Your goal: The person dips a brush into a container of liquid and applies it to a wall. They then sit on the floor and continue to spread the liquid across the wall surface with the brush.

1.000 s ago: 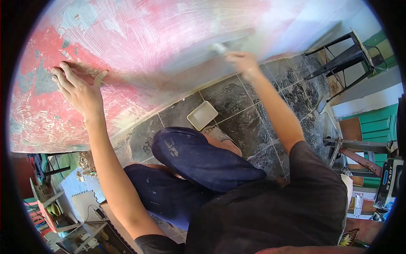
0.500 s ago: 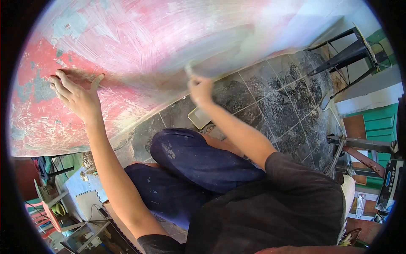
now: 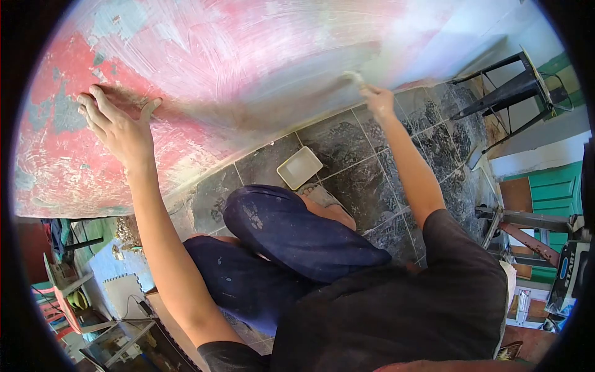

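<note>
My left hand lies with spread fingers against the wall, over a patch of peeling red and grey paint. Held in my right hand is a paintbrush, its pale head at the lower part of the wall; motion smears it a little. Whitish strokes cover much of the pink surface, and a greyish band runs low near the brush. On the dark tiles by my foot sits a shallow cream tray; I cannot make out what is in it.
Dark floor tiles with pale smears meet the wall's foot. A black metal stand is at the right, near a green door. Behind my left arm are a foam mat and a glass-topped case.
My right hand has swept the brush rightward along the wall, away from above the tray, which now shows fully. My left hand stays against the wall.
</note>
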`<state>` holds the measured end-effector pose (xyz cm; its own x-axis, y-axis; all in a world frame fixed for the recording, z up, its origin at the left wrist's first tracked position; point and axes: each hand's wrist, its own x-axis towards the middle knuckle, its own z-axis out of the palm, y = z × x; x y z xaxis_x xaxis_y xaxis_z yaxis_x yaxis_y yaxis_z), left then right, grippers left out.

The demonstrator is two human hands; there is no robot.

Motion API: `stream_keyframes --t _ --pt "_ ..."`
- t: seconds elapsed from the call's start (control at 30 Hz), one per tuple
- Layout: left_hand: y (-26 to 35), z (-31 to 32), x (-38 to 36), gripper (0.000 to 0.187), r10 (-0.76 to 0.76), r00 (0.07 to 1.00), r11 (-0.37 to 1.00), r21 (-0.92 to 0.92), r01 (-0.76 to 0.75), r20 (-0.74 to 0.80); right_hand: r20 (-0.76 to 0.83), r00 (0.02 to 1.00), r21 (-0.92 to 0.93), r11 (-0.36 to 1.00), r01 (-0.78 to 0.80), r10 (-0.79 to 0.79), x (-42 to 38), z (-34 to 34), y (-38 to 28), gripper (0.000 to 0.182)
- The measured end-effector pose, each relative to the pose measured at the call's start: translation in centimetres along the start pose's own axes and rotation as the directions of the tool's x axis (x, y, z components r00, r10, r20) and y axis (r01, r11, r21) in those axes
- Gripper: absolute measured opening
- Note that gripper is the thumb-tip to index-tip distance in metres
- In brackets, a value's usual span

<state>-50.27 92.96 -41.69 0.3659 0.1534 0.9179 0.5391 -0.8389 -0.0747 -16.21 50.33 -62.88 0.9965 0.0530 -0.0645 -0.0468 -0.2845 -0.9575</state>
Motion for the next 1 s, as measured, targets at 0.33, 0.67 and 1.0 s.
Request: stream_keyframes --t 0.33,0.67,1.0 --pt "0.2 0.1 0.0 0.128 0.007 1.000 1.000 0.000 -0.007 0.000 -0.071 0.987 0.079 0.985 0.151 -0.146 -14.1 16.0 -4.9 0.012" --pt "-0.3 -0.3 0.0 0.127 0.013 1.000 1.000 -0.009 -0.013 0.009 0.573 0.817 0.042 0.998 0.044 -0.060 -21.3 18.2 -12.7 0.022" --pt "0.3 -0.4 -0.1 0.122 -0.086 0.996 0.992 -0.088 0.089 0.031 -0.182 0.976 0.043 0.991 0.130 -0.120 2.1 -2.6 -5.6 0.030"
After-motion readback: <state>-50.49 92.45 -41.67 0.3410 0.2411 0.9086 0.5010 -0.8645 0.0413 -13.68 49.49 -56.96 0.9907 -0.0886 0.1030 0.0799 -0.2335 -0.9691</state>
